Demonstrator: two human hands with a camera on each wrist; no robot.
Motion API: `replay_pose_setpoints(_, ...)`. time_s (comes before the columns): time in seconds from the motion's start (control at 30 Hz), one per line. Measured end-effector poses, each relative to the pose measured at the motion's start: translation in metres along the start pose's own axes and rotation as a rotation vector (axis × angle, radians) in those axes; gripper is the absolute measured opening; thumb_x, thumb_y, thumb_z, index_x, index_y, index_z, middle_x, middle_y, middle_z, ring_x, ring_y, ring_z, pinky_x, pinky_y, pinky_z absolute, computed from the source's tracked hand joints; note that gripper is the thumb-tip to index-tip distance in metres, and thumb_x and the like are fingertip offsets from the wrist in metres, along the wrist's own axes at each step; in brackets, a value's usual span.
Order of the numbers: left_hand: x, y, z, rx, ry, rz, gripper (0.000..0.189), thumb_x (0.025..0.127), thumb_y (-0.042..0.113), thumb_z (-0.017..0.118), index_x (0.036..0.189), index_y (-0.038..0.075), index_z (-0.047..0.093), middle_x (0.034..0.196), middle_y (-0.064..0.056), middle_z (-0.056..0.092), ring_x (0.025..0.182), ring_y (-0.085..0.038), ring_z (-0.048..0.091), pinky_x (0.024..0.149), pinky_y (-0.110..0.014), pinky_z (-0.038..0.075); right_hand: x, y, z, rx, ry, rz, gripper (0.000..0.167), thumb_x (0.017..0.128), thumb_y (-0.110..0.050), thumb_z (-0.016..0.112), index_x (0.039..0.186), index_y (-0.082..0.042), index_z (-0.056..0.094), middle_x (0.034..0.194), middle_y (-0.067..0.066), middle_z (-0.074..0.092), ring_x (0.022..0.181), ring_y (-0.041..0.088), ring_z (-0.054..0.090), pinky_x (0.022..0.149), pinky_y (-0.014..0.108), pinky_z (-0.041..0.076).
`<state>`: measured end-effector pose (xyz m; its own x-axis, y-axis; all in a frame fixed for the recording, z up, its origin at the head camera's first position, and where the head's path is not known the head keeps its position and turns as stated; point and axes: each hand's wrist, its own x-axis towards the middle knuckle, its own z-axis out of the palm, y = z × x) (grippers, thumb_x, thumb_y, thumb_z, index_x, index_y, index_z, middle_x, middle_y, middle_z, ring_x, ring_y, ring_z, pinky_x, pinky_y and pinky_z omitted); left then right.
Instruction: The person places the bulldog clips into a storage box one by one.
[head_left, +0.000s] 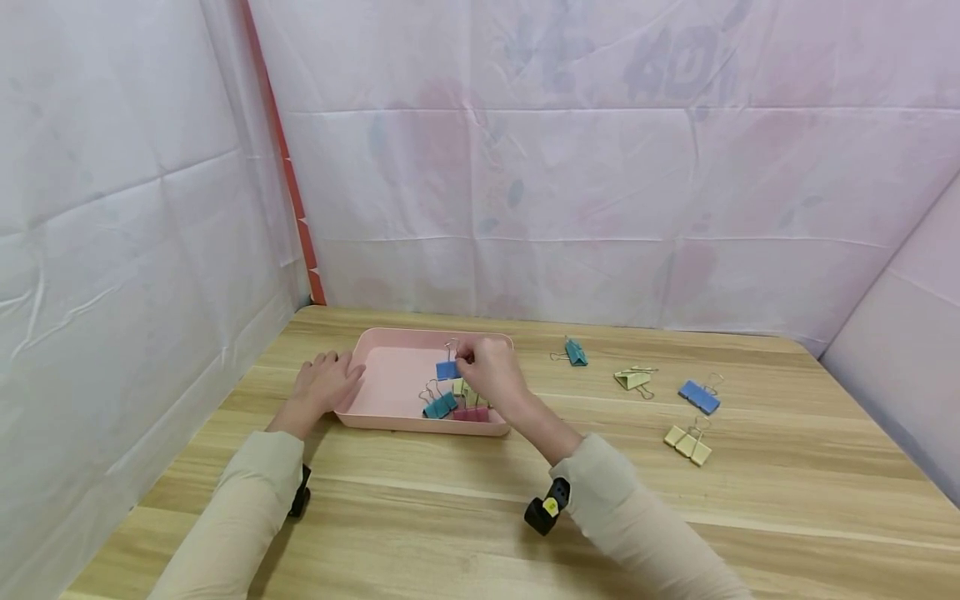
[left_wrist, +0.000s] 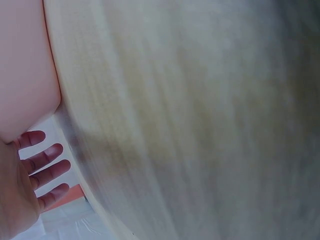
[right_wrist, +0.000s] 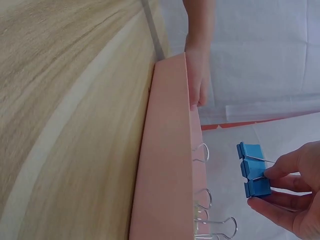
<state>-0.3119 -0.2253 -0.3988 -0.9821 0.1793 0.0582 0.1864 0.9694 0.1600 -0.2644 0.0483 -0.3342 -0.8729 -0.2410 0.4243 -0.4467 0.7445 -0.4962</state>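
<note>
Over the right part of a pink tray (head_left: 397, 423), my right hand (head_left: 491, 372) pinches a blue binder clip (right_wrist: 256, 170) between thumb and fingers. That clip hangs above the tray's rim in the right wrist view. Inside the tray, below the hand, lie a teal binder clip (head_left: 439, 406), a dark pink binder clip (head_left: 471, 414) and yellow binder clips (head_left: 458, 387), partly hidden. My left hand (head_left: 324, 383) rests on the tray's left rim with its fingers extended; in the left wrist view those fingers (left_wrist: 50, 173) are spread beside the tray's corner.
Right of the tray, on the wooden table (head_left: 420, 517), lie a teal clip (head_left: 576, 352), a pale yellow-green clip (head_left: 633, 378), a blue clip (head_left: 699, 397) and a yellow clip (head_left: 687, 445). White cloth walls (head_left: 480, 183) stand behind and at both sides.
</note>
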Motion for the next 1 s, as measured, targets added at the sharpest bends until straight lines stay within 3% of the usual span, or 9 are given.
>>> replay_pose_setpoints(0.37,0.0,0.0,-0.001,0.014,0.001,-0.004,0.052,0.098,0.037,0.032,0.131,-0.004,0.04,0.122,-0.03,0.044,0.112,-0.045,0.04,0.092,-0.058,0.027,-0.001,-0.011,0.013,-0.107,-0.005,-0.005,0.008,0.083,-0.01,0.065,0.079,-0.01,0.071,0.072,-0.002,0.065,0.061,0.007,0.055,0.057,0.02,0.045)
replay_pose_setpoints(0.57,-0.001,0.0,-0.002,0.018,0.005,0.005,0.052,0.098,0.036,0.032,0.129,-0.004,0.041,0.121,-0.03,0.044,0.111,-0.045,0.04,0.092,-0.058,0.028,0.001,-0.016,0.022,-0.031,-0.026,-0.011,0.008,0.084,-0.007,0.063,0.081,-0.005,0.07,0.075,0.002,0.065,0.063,0.008,0.057,0.065,0.024,0.048)
replay_pose_setpoints(0.73,-0.001,0.001,-0.002,0.012,0.015,0.005,0.049,0.098,0.036,0.034,0.125,-0.004,0.043,0.118,-0.029,0.046,0.109,-0.045,0.042,0.091,-0.058,0.029,0.003,-0.021,0.031,-0.009,-0.027,-0.028,0.007,0.085,-0.006,0.063,0.08,-0.003,0.069,0.075,0.004,0.065,0.062,0.009,0.057,0.063,0.022,0.049)
replay_pose_setpoints(0.87,-0.001,0.0,-0.001,0.008,0.012,-0.001,0.05,0.098,0.036,0.034,0.126,-0.004,0.043,0.118,-0.029,0.046,0.109,-0.045,0.042,0.092,-0.059,0.028,0.004,-0.025,0.04,-0.04,-0.023,-0.073,0.008,0.084,-0.006,0.063,0.079,-0.004,0.068,0.074,0.004,0.065,0.061,0.008,0.058,0.056,0.018,0.047)
replay_pose_setpoints(1.0,0.0,0.0,0.0,0.011,0.008,-0.008,0.051,0.098,0.036,0.034,0.128,-0.005,0.041,0.119,-0.03,0.045,0.109,-0.045,0.041,0.092,-0.059,0.027,0.004,-0.03,0.049,-0.115,-0.014,-0.153,0.009,0.085,-0.008,0.063,0.079,-0.005,0.069,0.074,0.002,0.063,0.064,0.009,0.058,0.058,0.018,0.046)
